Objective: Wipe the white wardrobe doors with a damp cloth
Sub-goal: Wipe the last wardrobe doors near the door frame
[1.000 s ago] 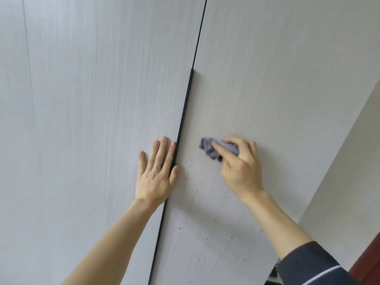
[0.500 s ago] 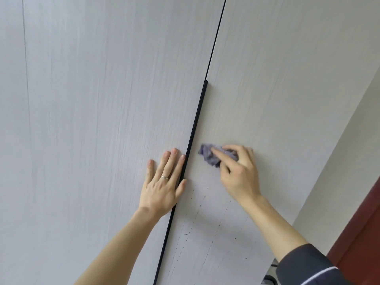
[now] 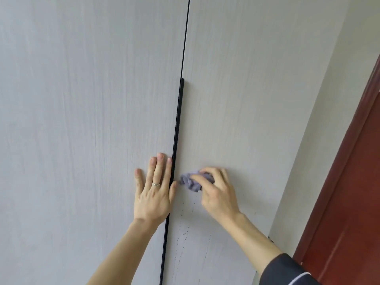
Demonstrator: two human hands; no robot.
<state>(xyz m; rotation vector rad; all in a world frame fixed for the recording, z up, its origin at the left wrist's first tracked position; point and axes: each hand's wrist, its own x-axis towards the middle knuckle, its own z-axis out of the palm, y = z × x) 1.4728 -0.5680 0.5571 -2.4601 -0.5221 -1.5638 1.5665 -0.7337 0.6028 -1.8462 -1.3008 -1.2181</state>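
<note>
Rubbing with so small a wad looked the main risk: the cloth [image 3: 190, 181] was bunched into a lump that covered little of the right door [image 3: 236, 120]. Passes could therefore leave unwiped bands. The dark specks [image 3: 183, 233] scattered down the panel below it might smear rather than lift if the cloth was too wet or soiled. Pushing hard near the seam could also rock the door or snag the cloth on the black strip [image 3: 177, 130].

The left hand [image 3: 153, 194] seemed placed to guard against that. It lay flat on the left door [image 3: 82, 120] with fingers straight, the little one spread apart, the forefinger along the strip and the thumb tip across it.

The right hand [image 3: 218, 194] pinched the cloth between thumb and curled fingers, holding it against the right door just beside the strip and near the left thumb.

The cloth was lilac-grey, crumpled and soft-looking, its folds poking out past the fingers. Whether it was damp could not be told.
</note>
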